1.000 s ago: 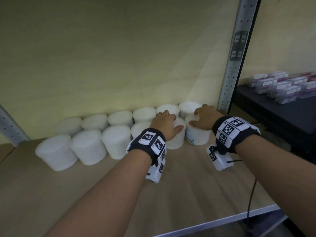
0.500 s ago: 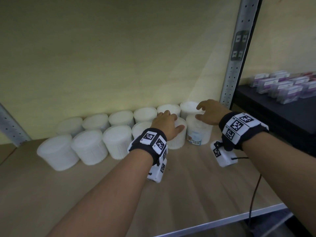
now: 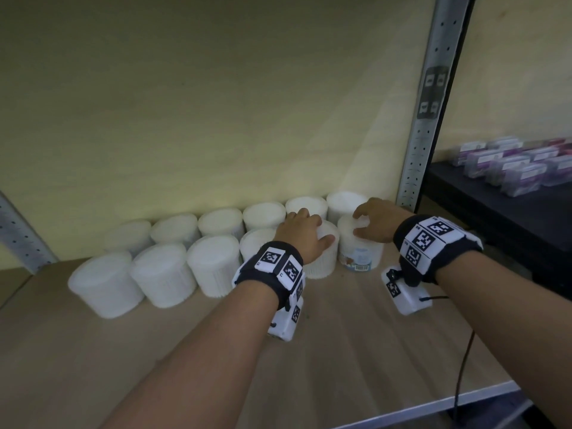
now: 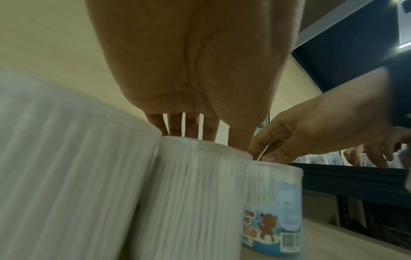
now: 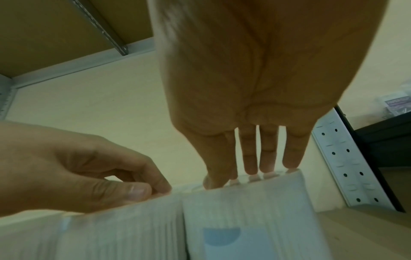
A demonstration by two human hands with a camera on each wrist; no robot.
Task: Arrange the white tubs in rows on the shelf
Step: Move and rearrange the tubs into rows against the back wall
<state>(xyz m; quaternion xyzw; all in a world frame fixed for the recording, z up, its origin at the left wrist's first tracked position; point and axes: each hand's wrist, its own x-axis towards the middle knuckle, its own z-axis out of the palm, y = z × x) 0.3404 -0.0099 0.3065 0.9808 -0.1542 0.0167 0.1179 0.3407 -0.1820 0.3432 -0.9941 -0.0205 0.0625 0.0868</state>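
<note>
Two rows of white tubs (image 3: 161, 274) stand at the back of the wooden shelf (image 3: 356, 342). My left hand (image 3: 311, 227) cups the lid of a front-row tub (image 3: 322, 261), fingers at its far edge and thumb at its right rim; the left wrist view shows this hand (image 4: 213, 139) over that tub (image 4: 195, 193). My right hand (image 3: 370, 222) touches the lid of the labelled tub (image 3: 359, 258) at the row's right end. In the right wrist view its straight fingers (image 5: 250, 165) rest on that lid (image 5: 244, 219).
A perforated metal upright (image 3: 424, 134) stands just right of the tubs. Beyond it a black shelf (image 3: 483, 212) carries several purple-labelled boxes (image 3: 526, 165). A cable (image 3: 464, 360) hangs over the shelf's metal front edge (image 3: 402, 410). The yellow back wall is close behind the rear row.
My right hand lifted off the labelled tub half a second ago and has come back down onto its lid. The left hand has stayed on its tub.
</note>
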